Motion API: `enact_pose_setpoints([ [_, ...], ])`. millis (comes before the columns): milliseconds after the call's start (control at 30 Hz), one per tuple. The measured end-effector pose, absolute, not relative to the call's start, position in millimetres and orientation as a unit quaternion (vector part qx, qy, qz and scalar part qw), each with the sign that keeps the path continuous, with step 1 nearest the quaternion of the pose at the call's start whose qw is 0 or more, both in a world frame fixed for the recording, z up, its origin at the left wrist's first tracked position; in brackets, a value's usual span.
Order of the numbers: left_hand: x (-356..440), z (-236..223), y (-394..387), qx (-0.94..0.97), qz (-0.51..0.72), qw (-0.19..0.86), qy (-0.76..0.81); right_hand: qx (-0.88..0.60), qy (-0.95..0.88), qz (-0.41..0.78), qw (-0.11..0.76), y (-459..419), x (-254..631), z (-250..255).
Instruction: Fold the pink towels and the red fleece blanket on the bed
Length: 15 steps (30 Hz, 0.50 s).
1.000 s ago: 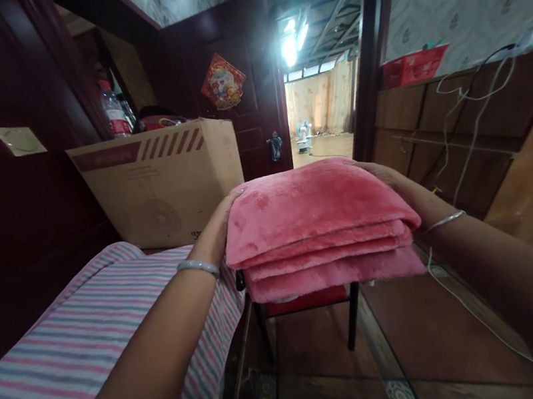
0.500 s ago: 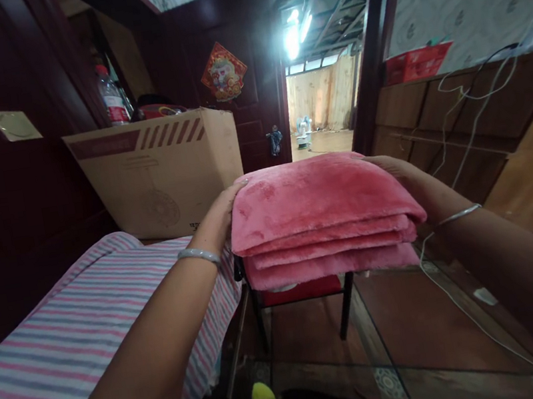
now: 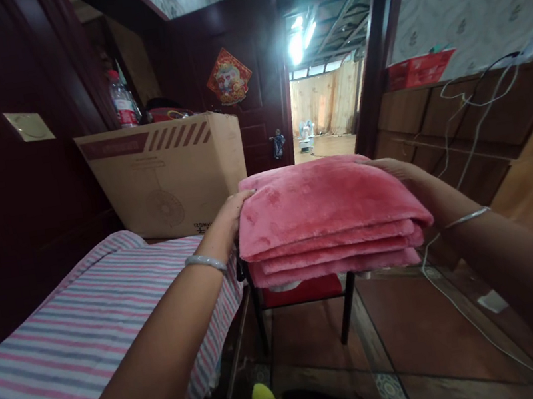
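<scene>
A plush pink blanket (image 3: 328,206), folded into several thick layers, is level in front of me. My left hand (image 3: 236,214) grips its left side, the thumb near the top edge and the other fingers hidden. At the opposite side my right hand (image 3: 401,175) is closed on the blanket, its fingertips mostly out of sight. Beneath the blanket shows a chair with a red seat (image 3: 304,290) and dark legs; whether the blanket touches it I cannot tell. A bangle circles each wrist.
To the left is a bed with a striped sheet (image 3: 86,309). Behind it stands a large cardboard box (image 3: 162,182) with a bottle (image 3: 123,101) on top. Wooden cabinets (image 3: 454,109) line the right wall, and a white cable (image 3: 466,313) trails over the tiled floor. An open doorway (image 3: 322,103) lies ahead.
The view has shifted slightly, so the blanket and both hands appear a little further right and lower. Both hands keep their hold on the blanket.
</scene>
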<state>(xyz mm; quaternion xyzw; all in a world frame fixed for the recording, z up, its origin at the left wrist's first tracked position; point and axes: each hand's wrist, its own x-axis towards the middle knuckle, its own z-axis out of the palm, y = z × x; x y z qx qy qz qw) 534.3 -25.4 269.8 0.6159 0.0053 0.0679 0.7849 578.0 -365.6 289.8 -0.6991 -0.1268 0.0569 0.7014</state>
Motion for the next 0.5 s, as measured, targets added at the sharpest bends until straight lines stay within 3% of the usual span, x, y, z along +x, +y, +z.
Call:
enact_pose_setpoints([
  [367, 530.4, 282.9, -23.2, 0.59, 0.044, 0.804, 0.059, -0.711, -0.061, 0.058, 0.698, -367.3, 571.1, 287.3],
  [500, 526.1, 276.8, -12.8, 0.587, 0.077, 0.803, 0.071, -0.775, -0.138, -0.073, 0.612, -375.1, 573.6, 289.0],
])
